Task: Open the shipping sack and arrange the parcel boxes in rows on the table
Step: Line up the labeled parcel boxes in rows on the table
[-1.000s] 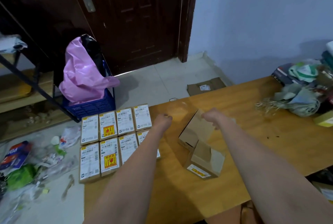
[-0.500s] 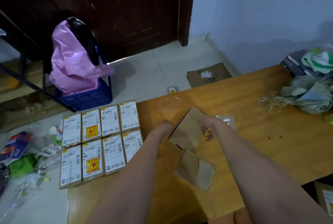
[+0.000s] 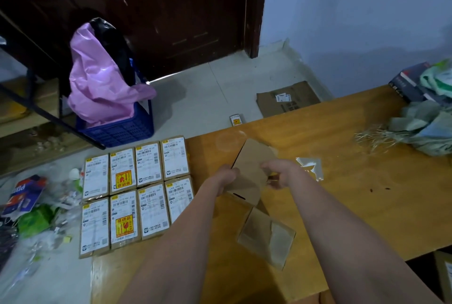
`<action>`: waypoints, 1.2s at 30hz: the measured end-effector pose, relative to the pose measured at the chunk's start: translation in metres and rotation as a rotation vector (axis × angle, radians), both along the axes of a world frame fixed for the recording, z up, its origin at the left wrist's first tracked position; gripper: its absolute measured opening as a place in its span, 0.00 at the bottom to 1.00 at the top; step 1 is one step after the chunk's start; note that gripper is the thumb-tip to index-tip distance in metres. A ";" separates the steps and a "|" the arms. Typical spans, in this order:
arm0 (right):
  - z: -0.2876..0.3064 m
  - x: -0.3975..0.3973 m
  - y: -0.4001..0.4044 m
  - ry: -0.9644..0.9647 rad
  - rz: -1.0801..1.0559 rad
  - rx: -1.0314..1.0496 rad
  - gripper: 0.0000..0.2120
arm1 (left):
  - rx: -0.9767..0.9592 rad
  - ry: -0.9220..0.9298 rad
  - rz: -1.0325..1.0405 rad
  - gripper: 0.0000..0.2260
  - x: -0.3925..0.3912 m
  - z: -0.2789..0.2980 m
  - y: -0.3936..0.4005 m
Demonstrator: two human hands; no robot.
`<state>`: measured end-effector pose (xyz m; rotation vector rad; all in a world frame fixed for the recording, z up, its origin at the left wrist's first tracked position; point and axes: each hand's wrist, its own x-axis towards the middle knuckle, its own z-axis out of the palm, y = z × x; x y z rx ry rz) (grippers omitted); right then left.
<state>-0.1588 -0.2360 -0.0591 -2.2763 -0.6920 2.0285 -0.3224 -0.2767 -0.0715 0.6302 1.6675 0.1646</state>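
On the table (image 3: 342, 205), eight labelled boxes (image 3: 137, 193) fill two rows at its left edge; the emptied sack (image 3: 425, 127) lies at the far right corner. Left hand (image 3: 226, 177) and right hand (image 3: 281, 172) grip one unplaced box (image 3: 252, 169); another box (image 3: 266, 237) waits near the front edge.

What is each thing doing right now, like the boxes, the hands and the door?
Labelled boxes: flat, two rows of four, labels up.
Held box: tilted, gripped on both sides.
Left hand: gripping it.
Right hand: gripping it.
Loose box: lying flat, untouched.
Door: closed.
Sack: crumpled, opened.
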 end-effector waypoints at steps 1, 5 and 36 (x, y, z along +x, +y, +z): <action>0.002 -0.002 0.000 0.021 -0.012 -0.006 0.10 | 0.023 -0.009 0.026 0.21 -0.003 0.002 0.000; 0.007 -0.008 0.005 0.062 0.017 0.007 0.09 | 0.094 -0.064 0.174 0.22 -0.015 0.015 0.001; 0.087 -0.094 -0.029 0.485 0.015 0.266 0.08 | 0.451 -0.241 0.539 0.14 -0.124 0.064 -0.058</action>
